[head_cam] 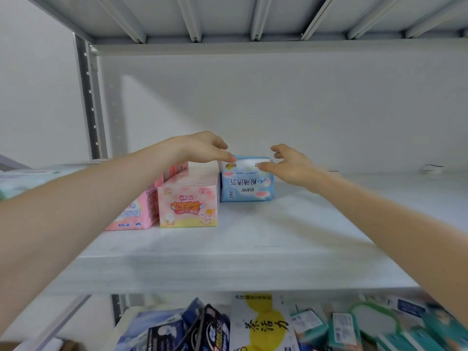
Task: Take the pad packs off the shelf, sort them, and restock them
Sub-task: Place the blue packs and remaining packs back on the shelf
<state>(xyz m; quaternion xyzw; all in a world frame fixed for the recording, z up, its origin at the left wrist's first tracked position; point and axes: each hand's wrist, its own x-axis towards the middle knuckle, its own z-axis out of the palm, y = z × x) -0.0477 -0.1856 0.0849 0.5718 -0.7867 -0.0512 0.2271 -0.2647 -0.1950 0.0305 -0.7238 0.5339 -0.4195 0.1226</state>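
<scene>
Head view, left grip [207,148]: we see the fingers nearly straight, tips touching the top left corner of the blue pack [247,184]; nothing clasped.
Right grip [291,165]: loosely spread, fingers lying along the pack's top right edge, thumb raised clear.
Blue pack: stands on the shelf [278,236] towards the back, print upside down, just beside the pink box pack [188,207].
Pink soft pack [141,214]: against the box's left side, partly behind our left forearm.
Lower tier: we make out dark blue packs [192,328] and teal packs [342,328], blurred.

Left hand [202,148] bare, right hand [291,168] bare, forearms [88,211] seemingly bare too
</scene>
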